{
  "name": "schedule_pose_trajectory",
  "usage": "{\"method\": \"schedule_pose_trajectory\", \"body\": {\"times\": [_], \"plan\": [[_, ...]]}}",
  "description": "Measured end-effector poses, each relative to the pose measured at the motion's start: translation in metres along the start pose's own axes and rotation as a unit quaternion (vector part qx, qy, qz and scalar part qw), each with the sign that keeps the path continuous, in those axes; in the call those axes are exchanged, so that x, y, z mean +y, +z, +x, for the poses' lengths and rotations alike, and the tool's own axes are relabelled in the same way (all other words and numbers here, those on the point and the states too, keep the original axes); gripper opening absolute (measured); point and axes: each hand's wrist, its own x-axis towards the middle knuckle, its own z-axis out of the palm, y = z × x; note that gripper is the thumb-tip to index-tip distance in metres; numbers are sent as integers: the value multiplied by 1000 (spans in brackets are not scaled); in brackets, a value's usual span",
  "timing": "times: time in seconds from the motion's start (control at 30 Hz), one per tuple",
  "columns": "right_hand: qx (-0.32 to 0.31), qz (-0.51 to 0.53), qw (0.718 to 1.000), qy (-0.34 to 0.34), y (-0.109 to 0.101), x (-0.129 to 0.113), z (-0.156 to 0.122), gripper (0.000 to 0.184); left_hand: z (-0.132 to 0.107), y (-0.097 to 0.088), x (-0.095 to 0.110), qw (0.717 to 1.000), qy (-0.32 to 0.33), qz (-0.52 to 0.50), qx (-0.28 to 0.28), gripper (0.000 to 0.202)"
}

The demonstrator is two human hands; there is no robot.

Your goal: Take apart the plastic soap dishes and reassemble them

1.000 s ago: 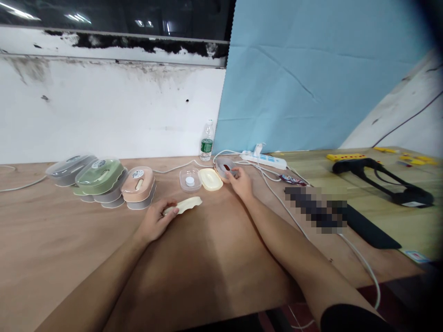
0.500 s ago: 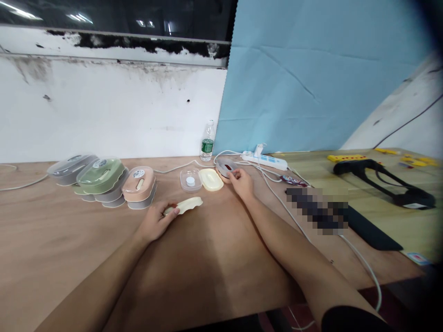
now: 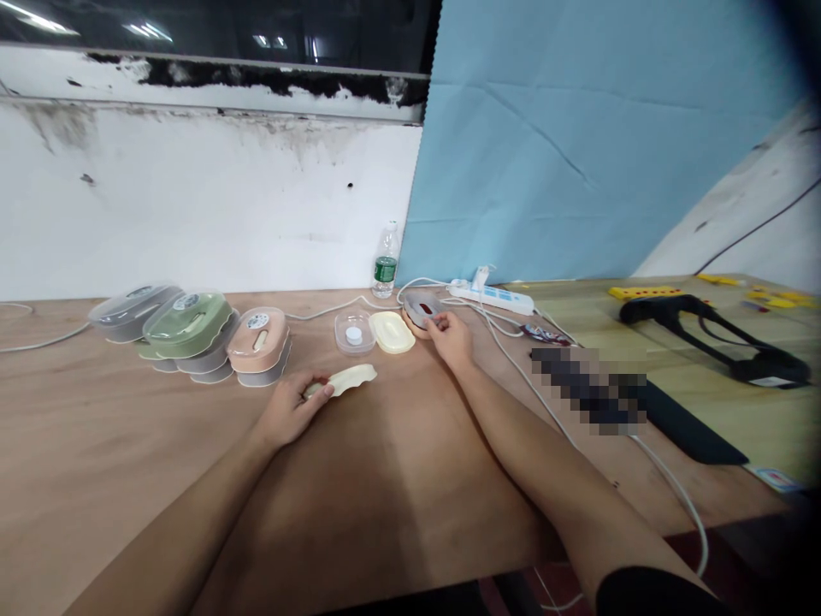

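My left hand is closed round one end of a cream wavy-edged piece, thumb on top, just over the wooden table. Farther back, my right hand has its fingers together at the near right rim of a small oval container, greyish on top with a peach lower side. Something dark red shows in the middle of that container; its underside is partly hidden by my fingers. Left of it lie a shallow cream lid-like tray and a clear lid with a round white cap.
Stacked lunch boxes stand at the left: grey, green and peach. A water bottle stands by the wall. A power strip with white cables lies behind my right hand. A black frame lies at the right.
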Motion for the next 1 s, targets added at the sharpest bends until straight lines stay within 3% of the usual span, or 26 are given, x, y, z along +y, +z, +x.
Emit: {"method": "schedule_pose_trajectory", "body": {"times": [0.73,0.87,1.0], "plan": [[21,11,999,36,-4,-6,-1,28,0,-1,2,1000,9,-7,-10,37],[30,40,998,-26,-6,-14,-11,32,2,0,-1,999,-7,-44,14,46],[-48,82,979,-180,-5,-36,-39,36,5,2,-2,986,-79,-128,66,62]]}}
